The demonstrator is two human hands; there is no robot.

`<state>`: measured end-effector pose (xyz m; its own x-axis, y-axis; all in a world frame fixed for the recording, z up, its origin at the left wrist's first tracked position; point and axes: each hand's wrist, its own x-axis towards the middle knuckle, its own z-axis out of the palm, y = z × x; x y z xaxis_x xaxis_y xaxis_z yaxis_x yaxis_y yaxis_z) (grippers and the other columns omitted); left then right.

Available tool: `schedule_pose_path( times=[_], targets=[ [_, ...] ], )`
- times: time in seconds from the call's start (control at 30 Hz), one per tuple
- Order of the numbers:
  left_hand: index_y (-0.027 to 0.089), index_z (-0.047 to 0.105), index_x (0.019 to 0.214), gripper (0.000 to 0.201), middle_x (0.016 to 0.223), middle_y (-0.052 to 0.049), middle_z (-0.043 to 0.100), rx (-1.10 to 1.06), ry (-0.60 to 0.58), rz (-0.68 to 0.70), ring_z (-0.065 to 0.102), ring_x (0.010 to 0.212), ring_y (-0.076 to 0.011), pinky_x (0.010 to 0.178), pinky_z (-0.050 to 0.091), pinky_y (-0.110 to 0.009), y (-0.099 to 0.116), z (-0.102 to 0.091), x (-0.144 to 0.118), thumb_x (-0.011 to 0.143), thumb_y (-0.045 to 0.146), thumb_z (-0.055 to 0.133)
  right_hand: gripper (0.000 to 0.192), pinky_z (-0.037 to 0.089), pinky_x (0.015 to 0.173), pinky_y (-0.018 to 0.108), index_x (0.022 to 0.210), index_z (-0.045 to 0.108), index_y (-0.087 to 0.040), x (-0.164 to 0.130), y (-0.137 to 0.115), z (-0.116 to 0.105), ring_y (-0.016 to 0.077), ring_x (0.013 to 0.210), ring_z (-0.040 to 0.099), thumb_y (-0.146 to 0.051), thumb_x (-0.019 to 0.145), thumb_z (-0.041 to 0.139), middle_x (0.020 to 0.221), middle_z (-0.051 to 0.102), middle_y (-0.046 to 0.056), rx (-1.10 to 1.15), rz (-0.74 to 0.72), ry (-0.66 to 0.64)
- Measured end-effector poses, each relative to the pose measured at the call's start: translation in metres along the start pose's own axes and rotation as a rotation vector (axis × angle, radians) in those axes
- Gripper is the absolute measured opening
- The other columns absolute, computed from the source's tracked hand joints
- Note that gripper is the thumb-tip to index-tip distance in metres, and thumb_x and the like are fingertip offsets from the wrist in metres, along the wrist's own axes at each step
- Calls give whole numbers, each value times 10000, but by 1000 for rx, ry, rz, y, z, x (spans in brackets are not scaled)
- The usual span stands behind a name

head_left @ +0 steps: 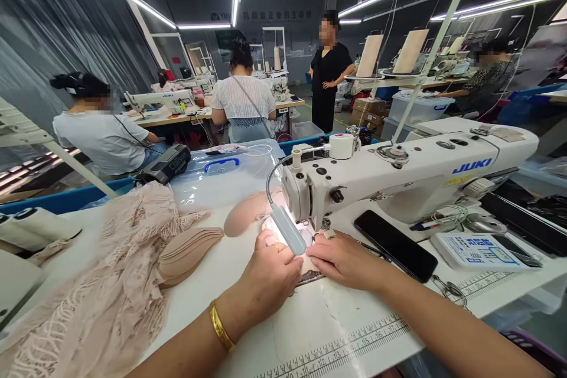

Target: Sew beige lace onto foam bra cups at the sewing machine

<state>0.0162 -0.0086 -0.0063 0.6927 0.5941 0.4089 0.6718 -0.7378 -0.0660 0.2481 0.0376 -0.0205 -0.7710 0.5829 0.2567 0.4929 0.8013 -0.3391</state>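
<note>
Left hand point(271, 274) and right hand point(341, 260), fingers flat and close together, press a lace-edged fabric piece point(310, 276) onto the table under the JUKI sewing machine point(398, 174) head. Just above the fingertips shines the gooseneck lamp point(287, 228); stacked bra cups point(188, 251) lie left of the left hand, a black phone point(395, 245) right of the right hand.

The sewing machine point(411, 174) is finished in smooth, glossy white enamel, and its lamp point(287, 229) is carried on a ribbed metal gooseneck. The desk point(319, 325) is surfaced in matt white laminate printed with a ruler scale, while the lace fabric point(110, 271) is seen as rough, openwork pink cloth beside smooth matt foam cups point(188, 251). A glossy black glass phone point(395, 245) and a polished gold metal bangle point(220, 326) are also presented.
</note>
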Motion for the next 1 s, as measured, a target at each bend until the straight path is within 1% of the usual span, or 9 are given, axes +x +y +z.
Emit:
schedule_pose_path(
  times=[0.23,0.47,0.57,0.67,0.8,0.83,0.9,0.97,1.0],
  targets=[
    [216,604,805,200,725,13,612,36,56,-13,570,709,-196,1014,359,-577,-11,8,4,937,131,479,205,273,648,292,789,580,-212,5,1,9,190,703,389,-160,958,477,702,499,8,-92,116,45],
    [230,637,915,207,857,-17,694,23,9,-78,604,847,-226,1062,308,-560,-18,9,13,950,113,469,205,330,731,307,959,658,-221,11,-2,9,207,737,451,-173,978,460,787,574,27,-134,158,80],
    [236,663,857,236,825,-13,696,-16,12,-111,607,846,-225,1067,312,-532,-24,6,15,961,156,467,218,344,738,312,993,669,-225,11,-2,10,213,733,465,-177,974,457,810,597,34,-143,174,76],
    [232,687,858,245,920,-42,715,-11,71,-261,621,874,-235,1007,365,-501,-42,-5,16,934,147,470,218,350,725,311,999,670,-228,10,-1,12,219,736,463,-181,974,459,803,591,35,-156,187,85],
    [197,695,1111,261,1276,-170,652,42,230,-620,576,1165,-366,977,392,-551,-82,-15,26,906,202,535,193,348,696,307,970,644,-221,8,0,14,217,722,454,-184,984,454,766,567,26,-152,163,87],
    [202,713,1058,227,1238,-162,673,29,237,-677,592,1142,-373,945,425,-531,-92,-16,29,864,232,598,194,348,693,307,964,638,-222,8,0,14,216,720,455,-183,986,450,766,568,26,-145,154,89],
    [221,725,857,95,1034,-95,740,-27,236,-739,663,975,-318,851,490,-439,-108,-18,34,791,266,674,205,354,698,310,960,636,-225,8,1,15,216,722,463,-183,994,439,765,572,26,-136,142,96],
    [229,699,759,96,868,-31,748,-80,277,-772,688,820,-241,760,516,-348,-118,-25,34,811,297,655,217,364,716,315,967,644,-225,8,2,16,221,738,475,-184,1000,433,760,574,28,-135,140,107],
    [228,694,785,132,856,-21,747,-91,329,-791,691,802,-222,739,521,-325,-119,-31,31,849,314,617,220,368,725,316,974,650,-223,8,3,17,224,754,482,-184,1001,435,767,581,31,-137,141,112]
  ],
)
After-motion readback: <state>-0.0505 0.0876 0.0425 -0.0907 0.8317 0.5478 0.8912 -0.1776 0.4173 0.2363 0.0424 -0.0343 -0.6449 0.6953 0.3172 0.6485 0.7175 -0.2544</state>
